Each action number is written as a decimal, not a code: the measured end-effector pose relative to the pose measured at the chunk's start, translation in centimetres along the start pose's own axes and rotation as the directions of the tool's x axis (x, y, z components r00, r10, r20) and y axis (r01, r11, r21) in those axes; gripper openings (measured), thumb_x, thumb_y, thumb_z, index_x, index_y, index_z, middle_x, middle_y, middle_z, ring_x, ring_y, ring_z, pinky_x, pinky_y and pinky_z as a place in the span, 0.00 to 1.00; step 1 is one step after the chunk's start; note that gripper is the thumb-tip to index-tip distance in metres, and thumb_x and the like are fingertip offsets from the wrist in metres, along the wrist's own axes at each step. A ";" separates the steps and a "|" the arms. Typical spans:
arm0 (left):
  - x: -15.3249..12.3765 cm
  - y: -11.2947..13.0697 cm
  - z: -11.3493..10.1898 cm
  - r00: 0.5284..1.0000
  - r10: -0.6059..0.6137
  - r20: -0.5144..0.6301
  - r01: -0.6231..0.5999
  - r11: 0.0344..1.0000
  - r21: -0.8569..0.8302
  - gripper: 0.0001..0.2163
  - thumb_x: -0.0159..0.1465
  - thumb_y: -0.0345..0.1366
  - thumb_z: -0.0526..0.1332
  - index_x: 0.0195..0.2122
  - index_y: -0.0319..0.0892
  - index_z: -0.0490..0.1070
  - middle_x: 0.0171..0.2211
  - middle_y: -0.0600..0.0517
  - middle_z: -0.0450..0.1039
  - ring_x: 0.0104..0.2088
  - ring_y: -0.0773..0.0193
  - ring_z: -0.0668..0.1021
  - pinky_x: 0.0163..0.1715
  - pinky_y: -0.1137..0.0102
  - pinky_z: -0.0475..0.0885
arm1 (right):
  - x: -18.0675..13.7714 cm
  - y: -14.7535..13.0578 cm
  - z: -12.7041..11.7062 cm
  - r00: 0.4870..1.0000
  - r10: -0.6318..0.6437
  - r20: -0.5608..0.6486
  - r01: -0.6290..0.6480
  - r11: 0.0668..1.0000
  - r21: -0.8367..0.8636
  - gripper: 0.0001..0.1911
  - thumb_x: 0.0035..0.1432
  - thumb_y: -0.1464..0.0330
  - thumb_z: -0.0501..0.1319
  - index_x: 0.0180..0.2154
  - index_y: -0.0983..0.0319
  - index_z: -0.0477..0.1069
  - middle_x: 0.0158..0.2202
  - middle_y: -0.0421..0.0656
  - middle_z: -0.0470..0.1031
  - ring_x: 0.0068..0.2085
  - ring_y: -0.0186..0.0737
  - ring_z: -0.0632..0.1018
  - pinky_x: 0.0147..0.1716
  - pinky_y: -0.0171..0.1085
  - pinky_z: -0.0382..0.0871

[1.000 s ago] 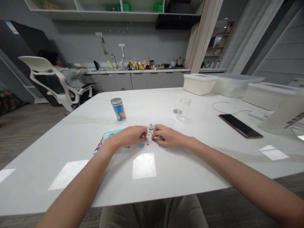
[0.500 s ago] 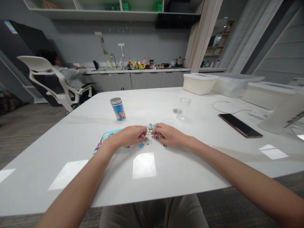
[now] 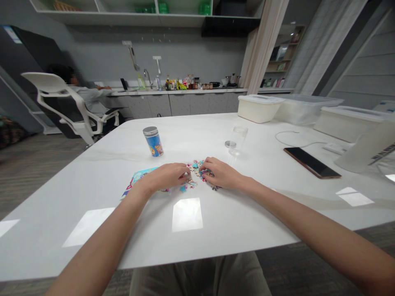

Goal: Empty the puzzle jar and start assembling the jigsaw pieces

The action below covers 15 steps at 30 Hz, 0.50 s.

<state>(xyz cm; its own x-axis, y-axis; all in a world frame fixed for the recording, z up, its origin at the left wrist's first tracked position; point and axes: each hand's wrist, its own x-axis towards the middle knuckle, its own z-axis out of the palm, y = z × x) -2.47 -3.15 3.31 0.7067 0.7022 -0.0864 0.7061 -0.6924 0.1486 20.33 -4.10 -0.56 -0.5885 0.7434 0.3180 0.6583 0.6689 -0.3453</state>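
Observation:
Small colourful jigsaw pieces [image 3: 194,166] lie in a loose pile on the white table [image 3: 216,213]. My left hand [image 3: 168,176] rests on the table at the pile's left, fingers curled and pinched at the pieces. My right hand [image 3: 219,172] lies over the pile's right side, fingers bent down onto the pieces. What either hand grips is too small to make out. A printed picture sheet [image 3: 138,181] lies partly under my left hand.
A blue tin with a silver lid [image 3: 153,142] stands behind the pile. A clear jar [image 3: 239,139] and its lid [image 3: 230,144] sit further right. A dark phone [image 3: 311,163], a cable and white bins [image 3: 259,107] are at the right. A person sits at the far counter.
My right hand has slid a little away from me and to the right over the pile. My left hand has barely moved.

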 end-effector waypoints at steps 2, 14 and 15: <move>0.0 0.0 -0.1 1.000 0.004 0.016 -0.004 1.000 0.010 0.11 0.67 0.37 0.51 0.39 0.43 0.73 0.40 0.49 0.76 0.38 0.61 0.76 0.35 0.70 0.65 | 0.0 -0.1 0.0 1.000 0.002 0.008 -0.002 1.000 0.003 0.09 0.60 0.73 0.58 0.43 0.62 0.73 0.40 0.47 0.70 0.42 0.42 0.72 0.42 0.40 0.68; -0.2 0.2 -0.4 0.999 -0.038 0.004 0.038 0.999 0.032 0.06 0.63 0.32 0.52 0.35 0.43 0.68 0.34 0.49 0.75 0.31 0.63 0.73 0.29 0.70 0.63 | 0.1 0.4 0.2 1.000 -0.018 -0.006 0.018 1.000 -0.007 0.15 0.54 0.80 0.56 0.42 0.63 0.74 0.41 0.48 0.70 0.42 0.43 0.72 0.43 0.42 0.68; -0.2 0.3 -0.4 0.999 -0.037 0.006 0.036 0.999 0.032 0.06 0.62 0.32 0.52 0.35 0.43 0.68 0.35 0.49 0.75 0.31 0.63 0.74 0.29 0.70 0.63 | 0.1 0.4 0.2 1.000 -0.028 -0.007 0.028 1.000 0.002 0.15 0.56 0.79 0.55 0.43 0.63 0.74 0.41 0.48 0.70 0.42 0.43 0.72 0.44 0.42 0.69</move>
<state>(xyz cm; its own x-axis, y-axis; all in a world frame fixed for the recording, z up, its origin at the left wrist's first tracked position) -2.43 -3.43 3.81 0.6806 0.7260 -0.0981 0.7324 -0.6712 0.1139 20.45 -3.80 -0.88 -0.6039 0.7240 0.3335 0.6405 0.6898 -0.3377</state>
